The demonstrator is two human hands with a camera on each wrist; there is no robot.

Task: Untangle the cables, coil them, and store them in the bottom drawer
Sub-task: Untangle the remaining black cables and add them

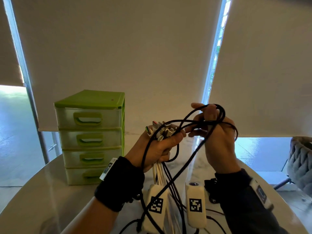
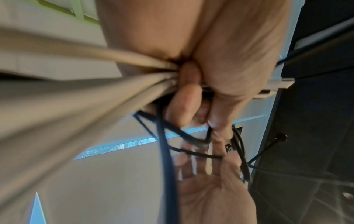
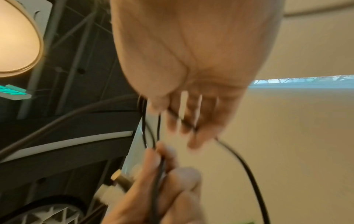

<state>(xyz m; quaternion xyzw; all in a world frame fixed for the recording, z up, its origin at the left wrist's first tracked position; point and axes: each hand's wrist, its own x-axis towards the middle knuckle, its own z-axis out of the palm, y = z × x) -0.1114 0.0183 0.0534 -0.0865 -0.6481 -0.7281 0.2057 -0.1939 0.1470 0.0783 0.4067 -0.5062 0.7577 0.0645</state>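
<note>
My left hand (image 1: 164, 144) grips a bundle of white cables (image 1: 158, 172) and black cables (image 1: 176, 152) in a fist above the table, their connectors (image 1: 162, 130) sticking up out of it. Just to its right, my right hand (image 1: 212, 130) has loops of a black cable (image 1: 219, 110) hooked over its curled fingers. The left wrist view shows the left hand (image 2: 191, 97) clenched round white cables (image 2: 134, 72) and black cables (image 2: 164, 151). In the blurred right wrist view the right hand (image 3: 191, 115) has the black cable (image 3: 239, 159) across its fingers. The bottom drawer (image 1: 84, 175) is closed.
A green four-drawer unit (image 1: 91, 98) stands at the back left of the round white table (image 1: 42, 191), all its drawers closed. Two white tagged pods (image 1: 195, 205) sit below my wrists. A grey chair (image 1: 302, 162) stands at the right, off the table.
</note>
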